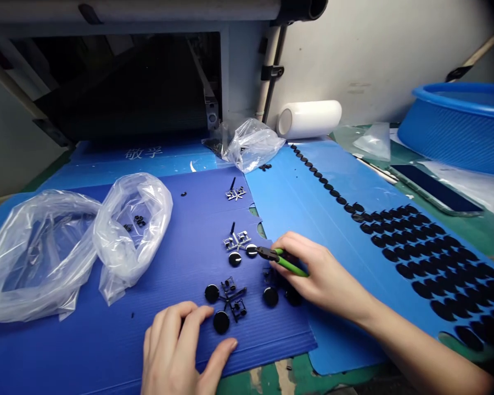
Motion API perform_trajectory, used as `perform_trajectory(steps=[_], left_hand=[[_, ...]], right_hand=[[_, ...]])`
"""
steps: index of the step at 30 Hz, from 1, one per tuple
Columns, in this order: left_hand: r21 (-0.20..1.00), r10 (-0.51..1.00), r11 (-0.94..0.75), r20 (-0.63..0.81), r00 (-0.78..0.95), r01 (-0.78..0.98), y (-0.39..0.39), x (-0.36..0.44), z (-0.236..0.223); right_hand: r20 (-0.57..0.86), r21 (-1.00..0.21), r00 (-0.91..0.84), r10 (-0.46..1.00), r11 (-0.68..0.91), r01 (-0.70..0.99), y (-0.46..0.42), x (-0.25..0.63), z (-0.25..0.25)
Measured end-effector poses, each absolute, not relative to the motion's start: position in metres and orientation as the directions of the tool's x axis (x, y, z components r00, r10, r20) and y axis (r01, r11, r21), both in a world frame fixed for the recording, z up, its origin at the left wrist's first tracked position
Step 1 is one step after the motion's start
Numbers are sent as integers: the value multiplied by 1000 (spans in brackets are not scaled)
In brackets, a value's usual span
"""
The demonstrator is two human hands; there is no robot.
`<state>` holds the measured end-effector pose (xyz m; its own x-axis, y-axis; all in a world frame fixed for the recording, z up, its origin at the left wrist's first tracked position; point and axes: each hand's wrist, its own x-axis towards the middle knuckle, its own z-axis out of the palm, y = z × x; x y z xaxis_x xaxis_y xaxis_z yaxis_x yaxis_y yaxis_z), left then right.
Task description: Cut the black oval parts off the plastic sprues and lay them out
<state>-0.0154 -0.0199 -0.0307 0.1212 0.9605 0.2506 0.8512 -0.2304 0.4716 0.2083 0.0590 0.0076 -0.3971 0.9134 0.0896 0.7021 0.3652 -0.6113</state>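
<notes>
My right hand (323, 271) is closed around green-handled cutting pliers (280, 259), whose black jaws point left at a moulded plastic sprue (237, 242) carrying black round discs. My left hand (181, 348) rests on the dark blue corrugated sheet (107, 340) with fingers spread, thumb and forefinger either side of a second sprue with black discs (226, 304). Two loose black discs (270, 296) lie just under my right hand. A third sprue (235, 192) lies farther back.
Two crumpled clear plastic bags (61, 244) lie at the left, another (253, 144) at the back. Several rows of black discs (420, 252) cover the light blue sheet on the right. A white roll (308, 118), a blue basin (461, 126) and a dark phone (434, 189) stand beyond.
</notes>
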Motion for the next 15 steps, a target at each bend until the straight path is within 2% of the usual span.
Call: perform_trajectory(steps=[5, 9, 11, 12, 14, 15], left_hand=[[500, 953, -256, 275, 128, 827, -17, -9, -29], [597, 963, -203, 266, 48, 776, -19, -6, -27], [704, 979, -135, 204, -17, 697, -22, -5, -23], [757, 986, -95, 159, -41, 646, -24, -5, -20], [844, 995, -36, 80, -59, 536, -27, -3, -14], [876, 997, -24, 59, -59, 482, -29, -2, -12]], right_hand=[[241, -484, -264, 934, 352, 801, 96, 218, 8], [332, -445, -25, 943, 180, 877, 93, 241, 24], [243, -514, 94, 966, 46, 857, 62, 250, 26], [134, -585, 118, 984, -18, 811, 40, 252, 23], [-142, -736, 17, 990, -117, 667, -8, 248, 14], [-154, -798, 2, 988, -126, 589, -30, 243, 8]])
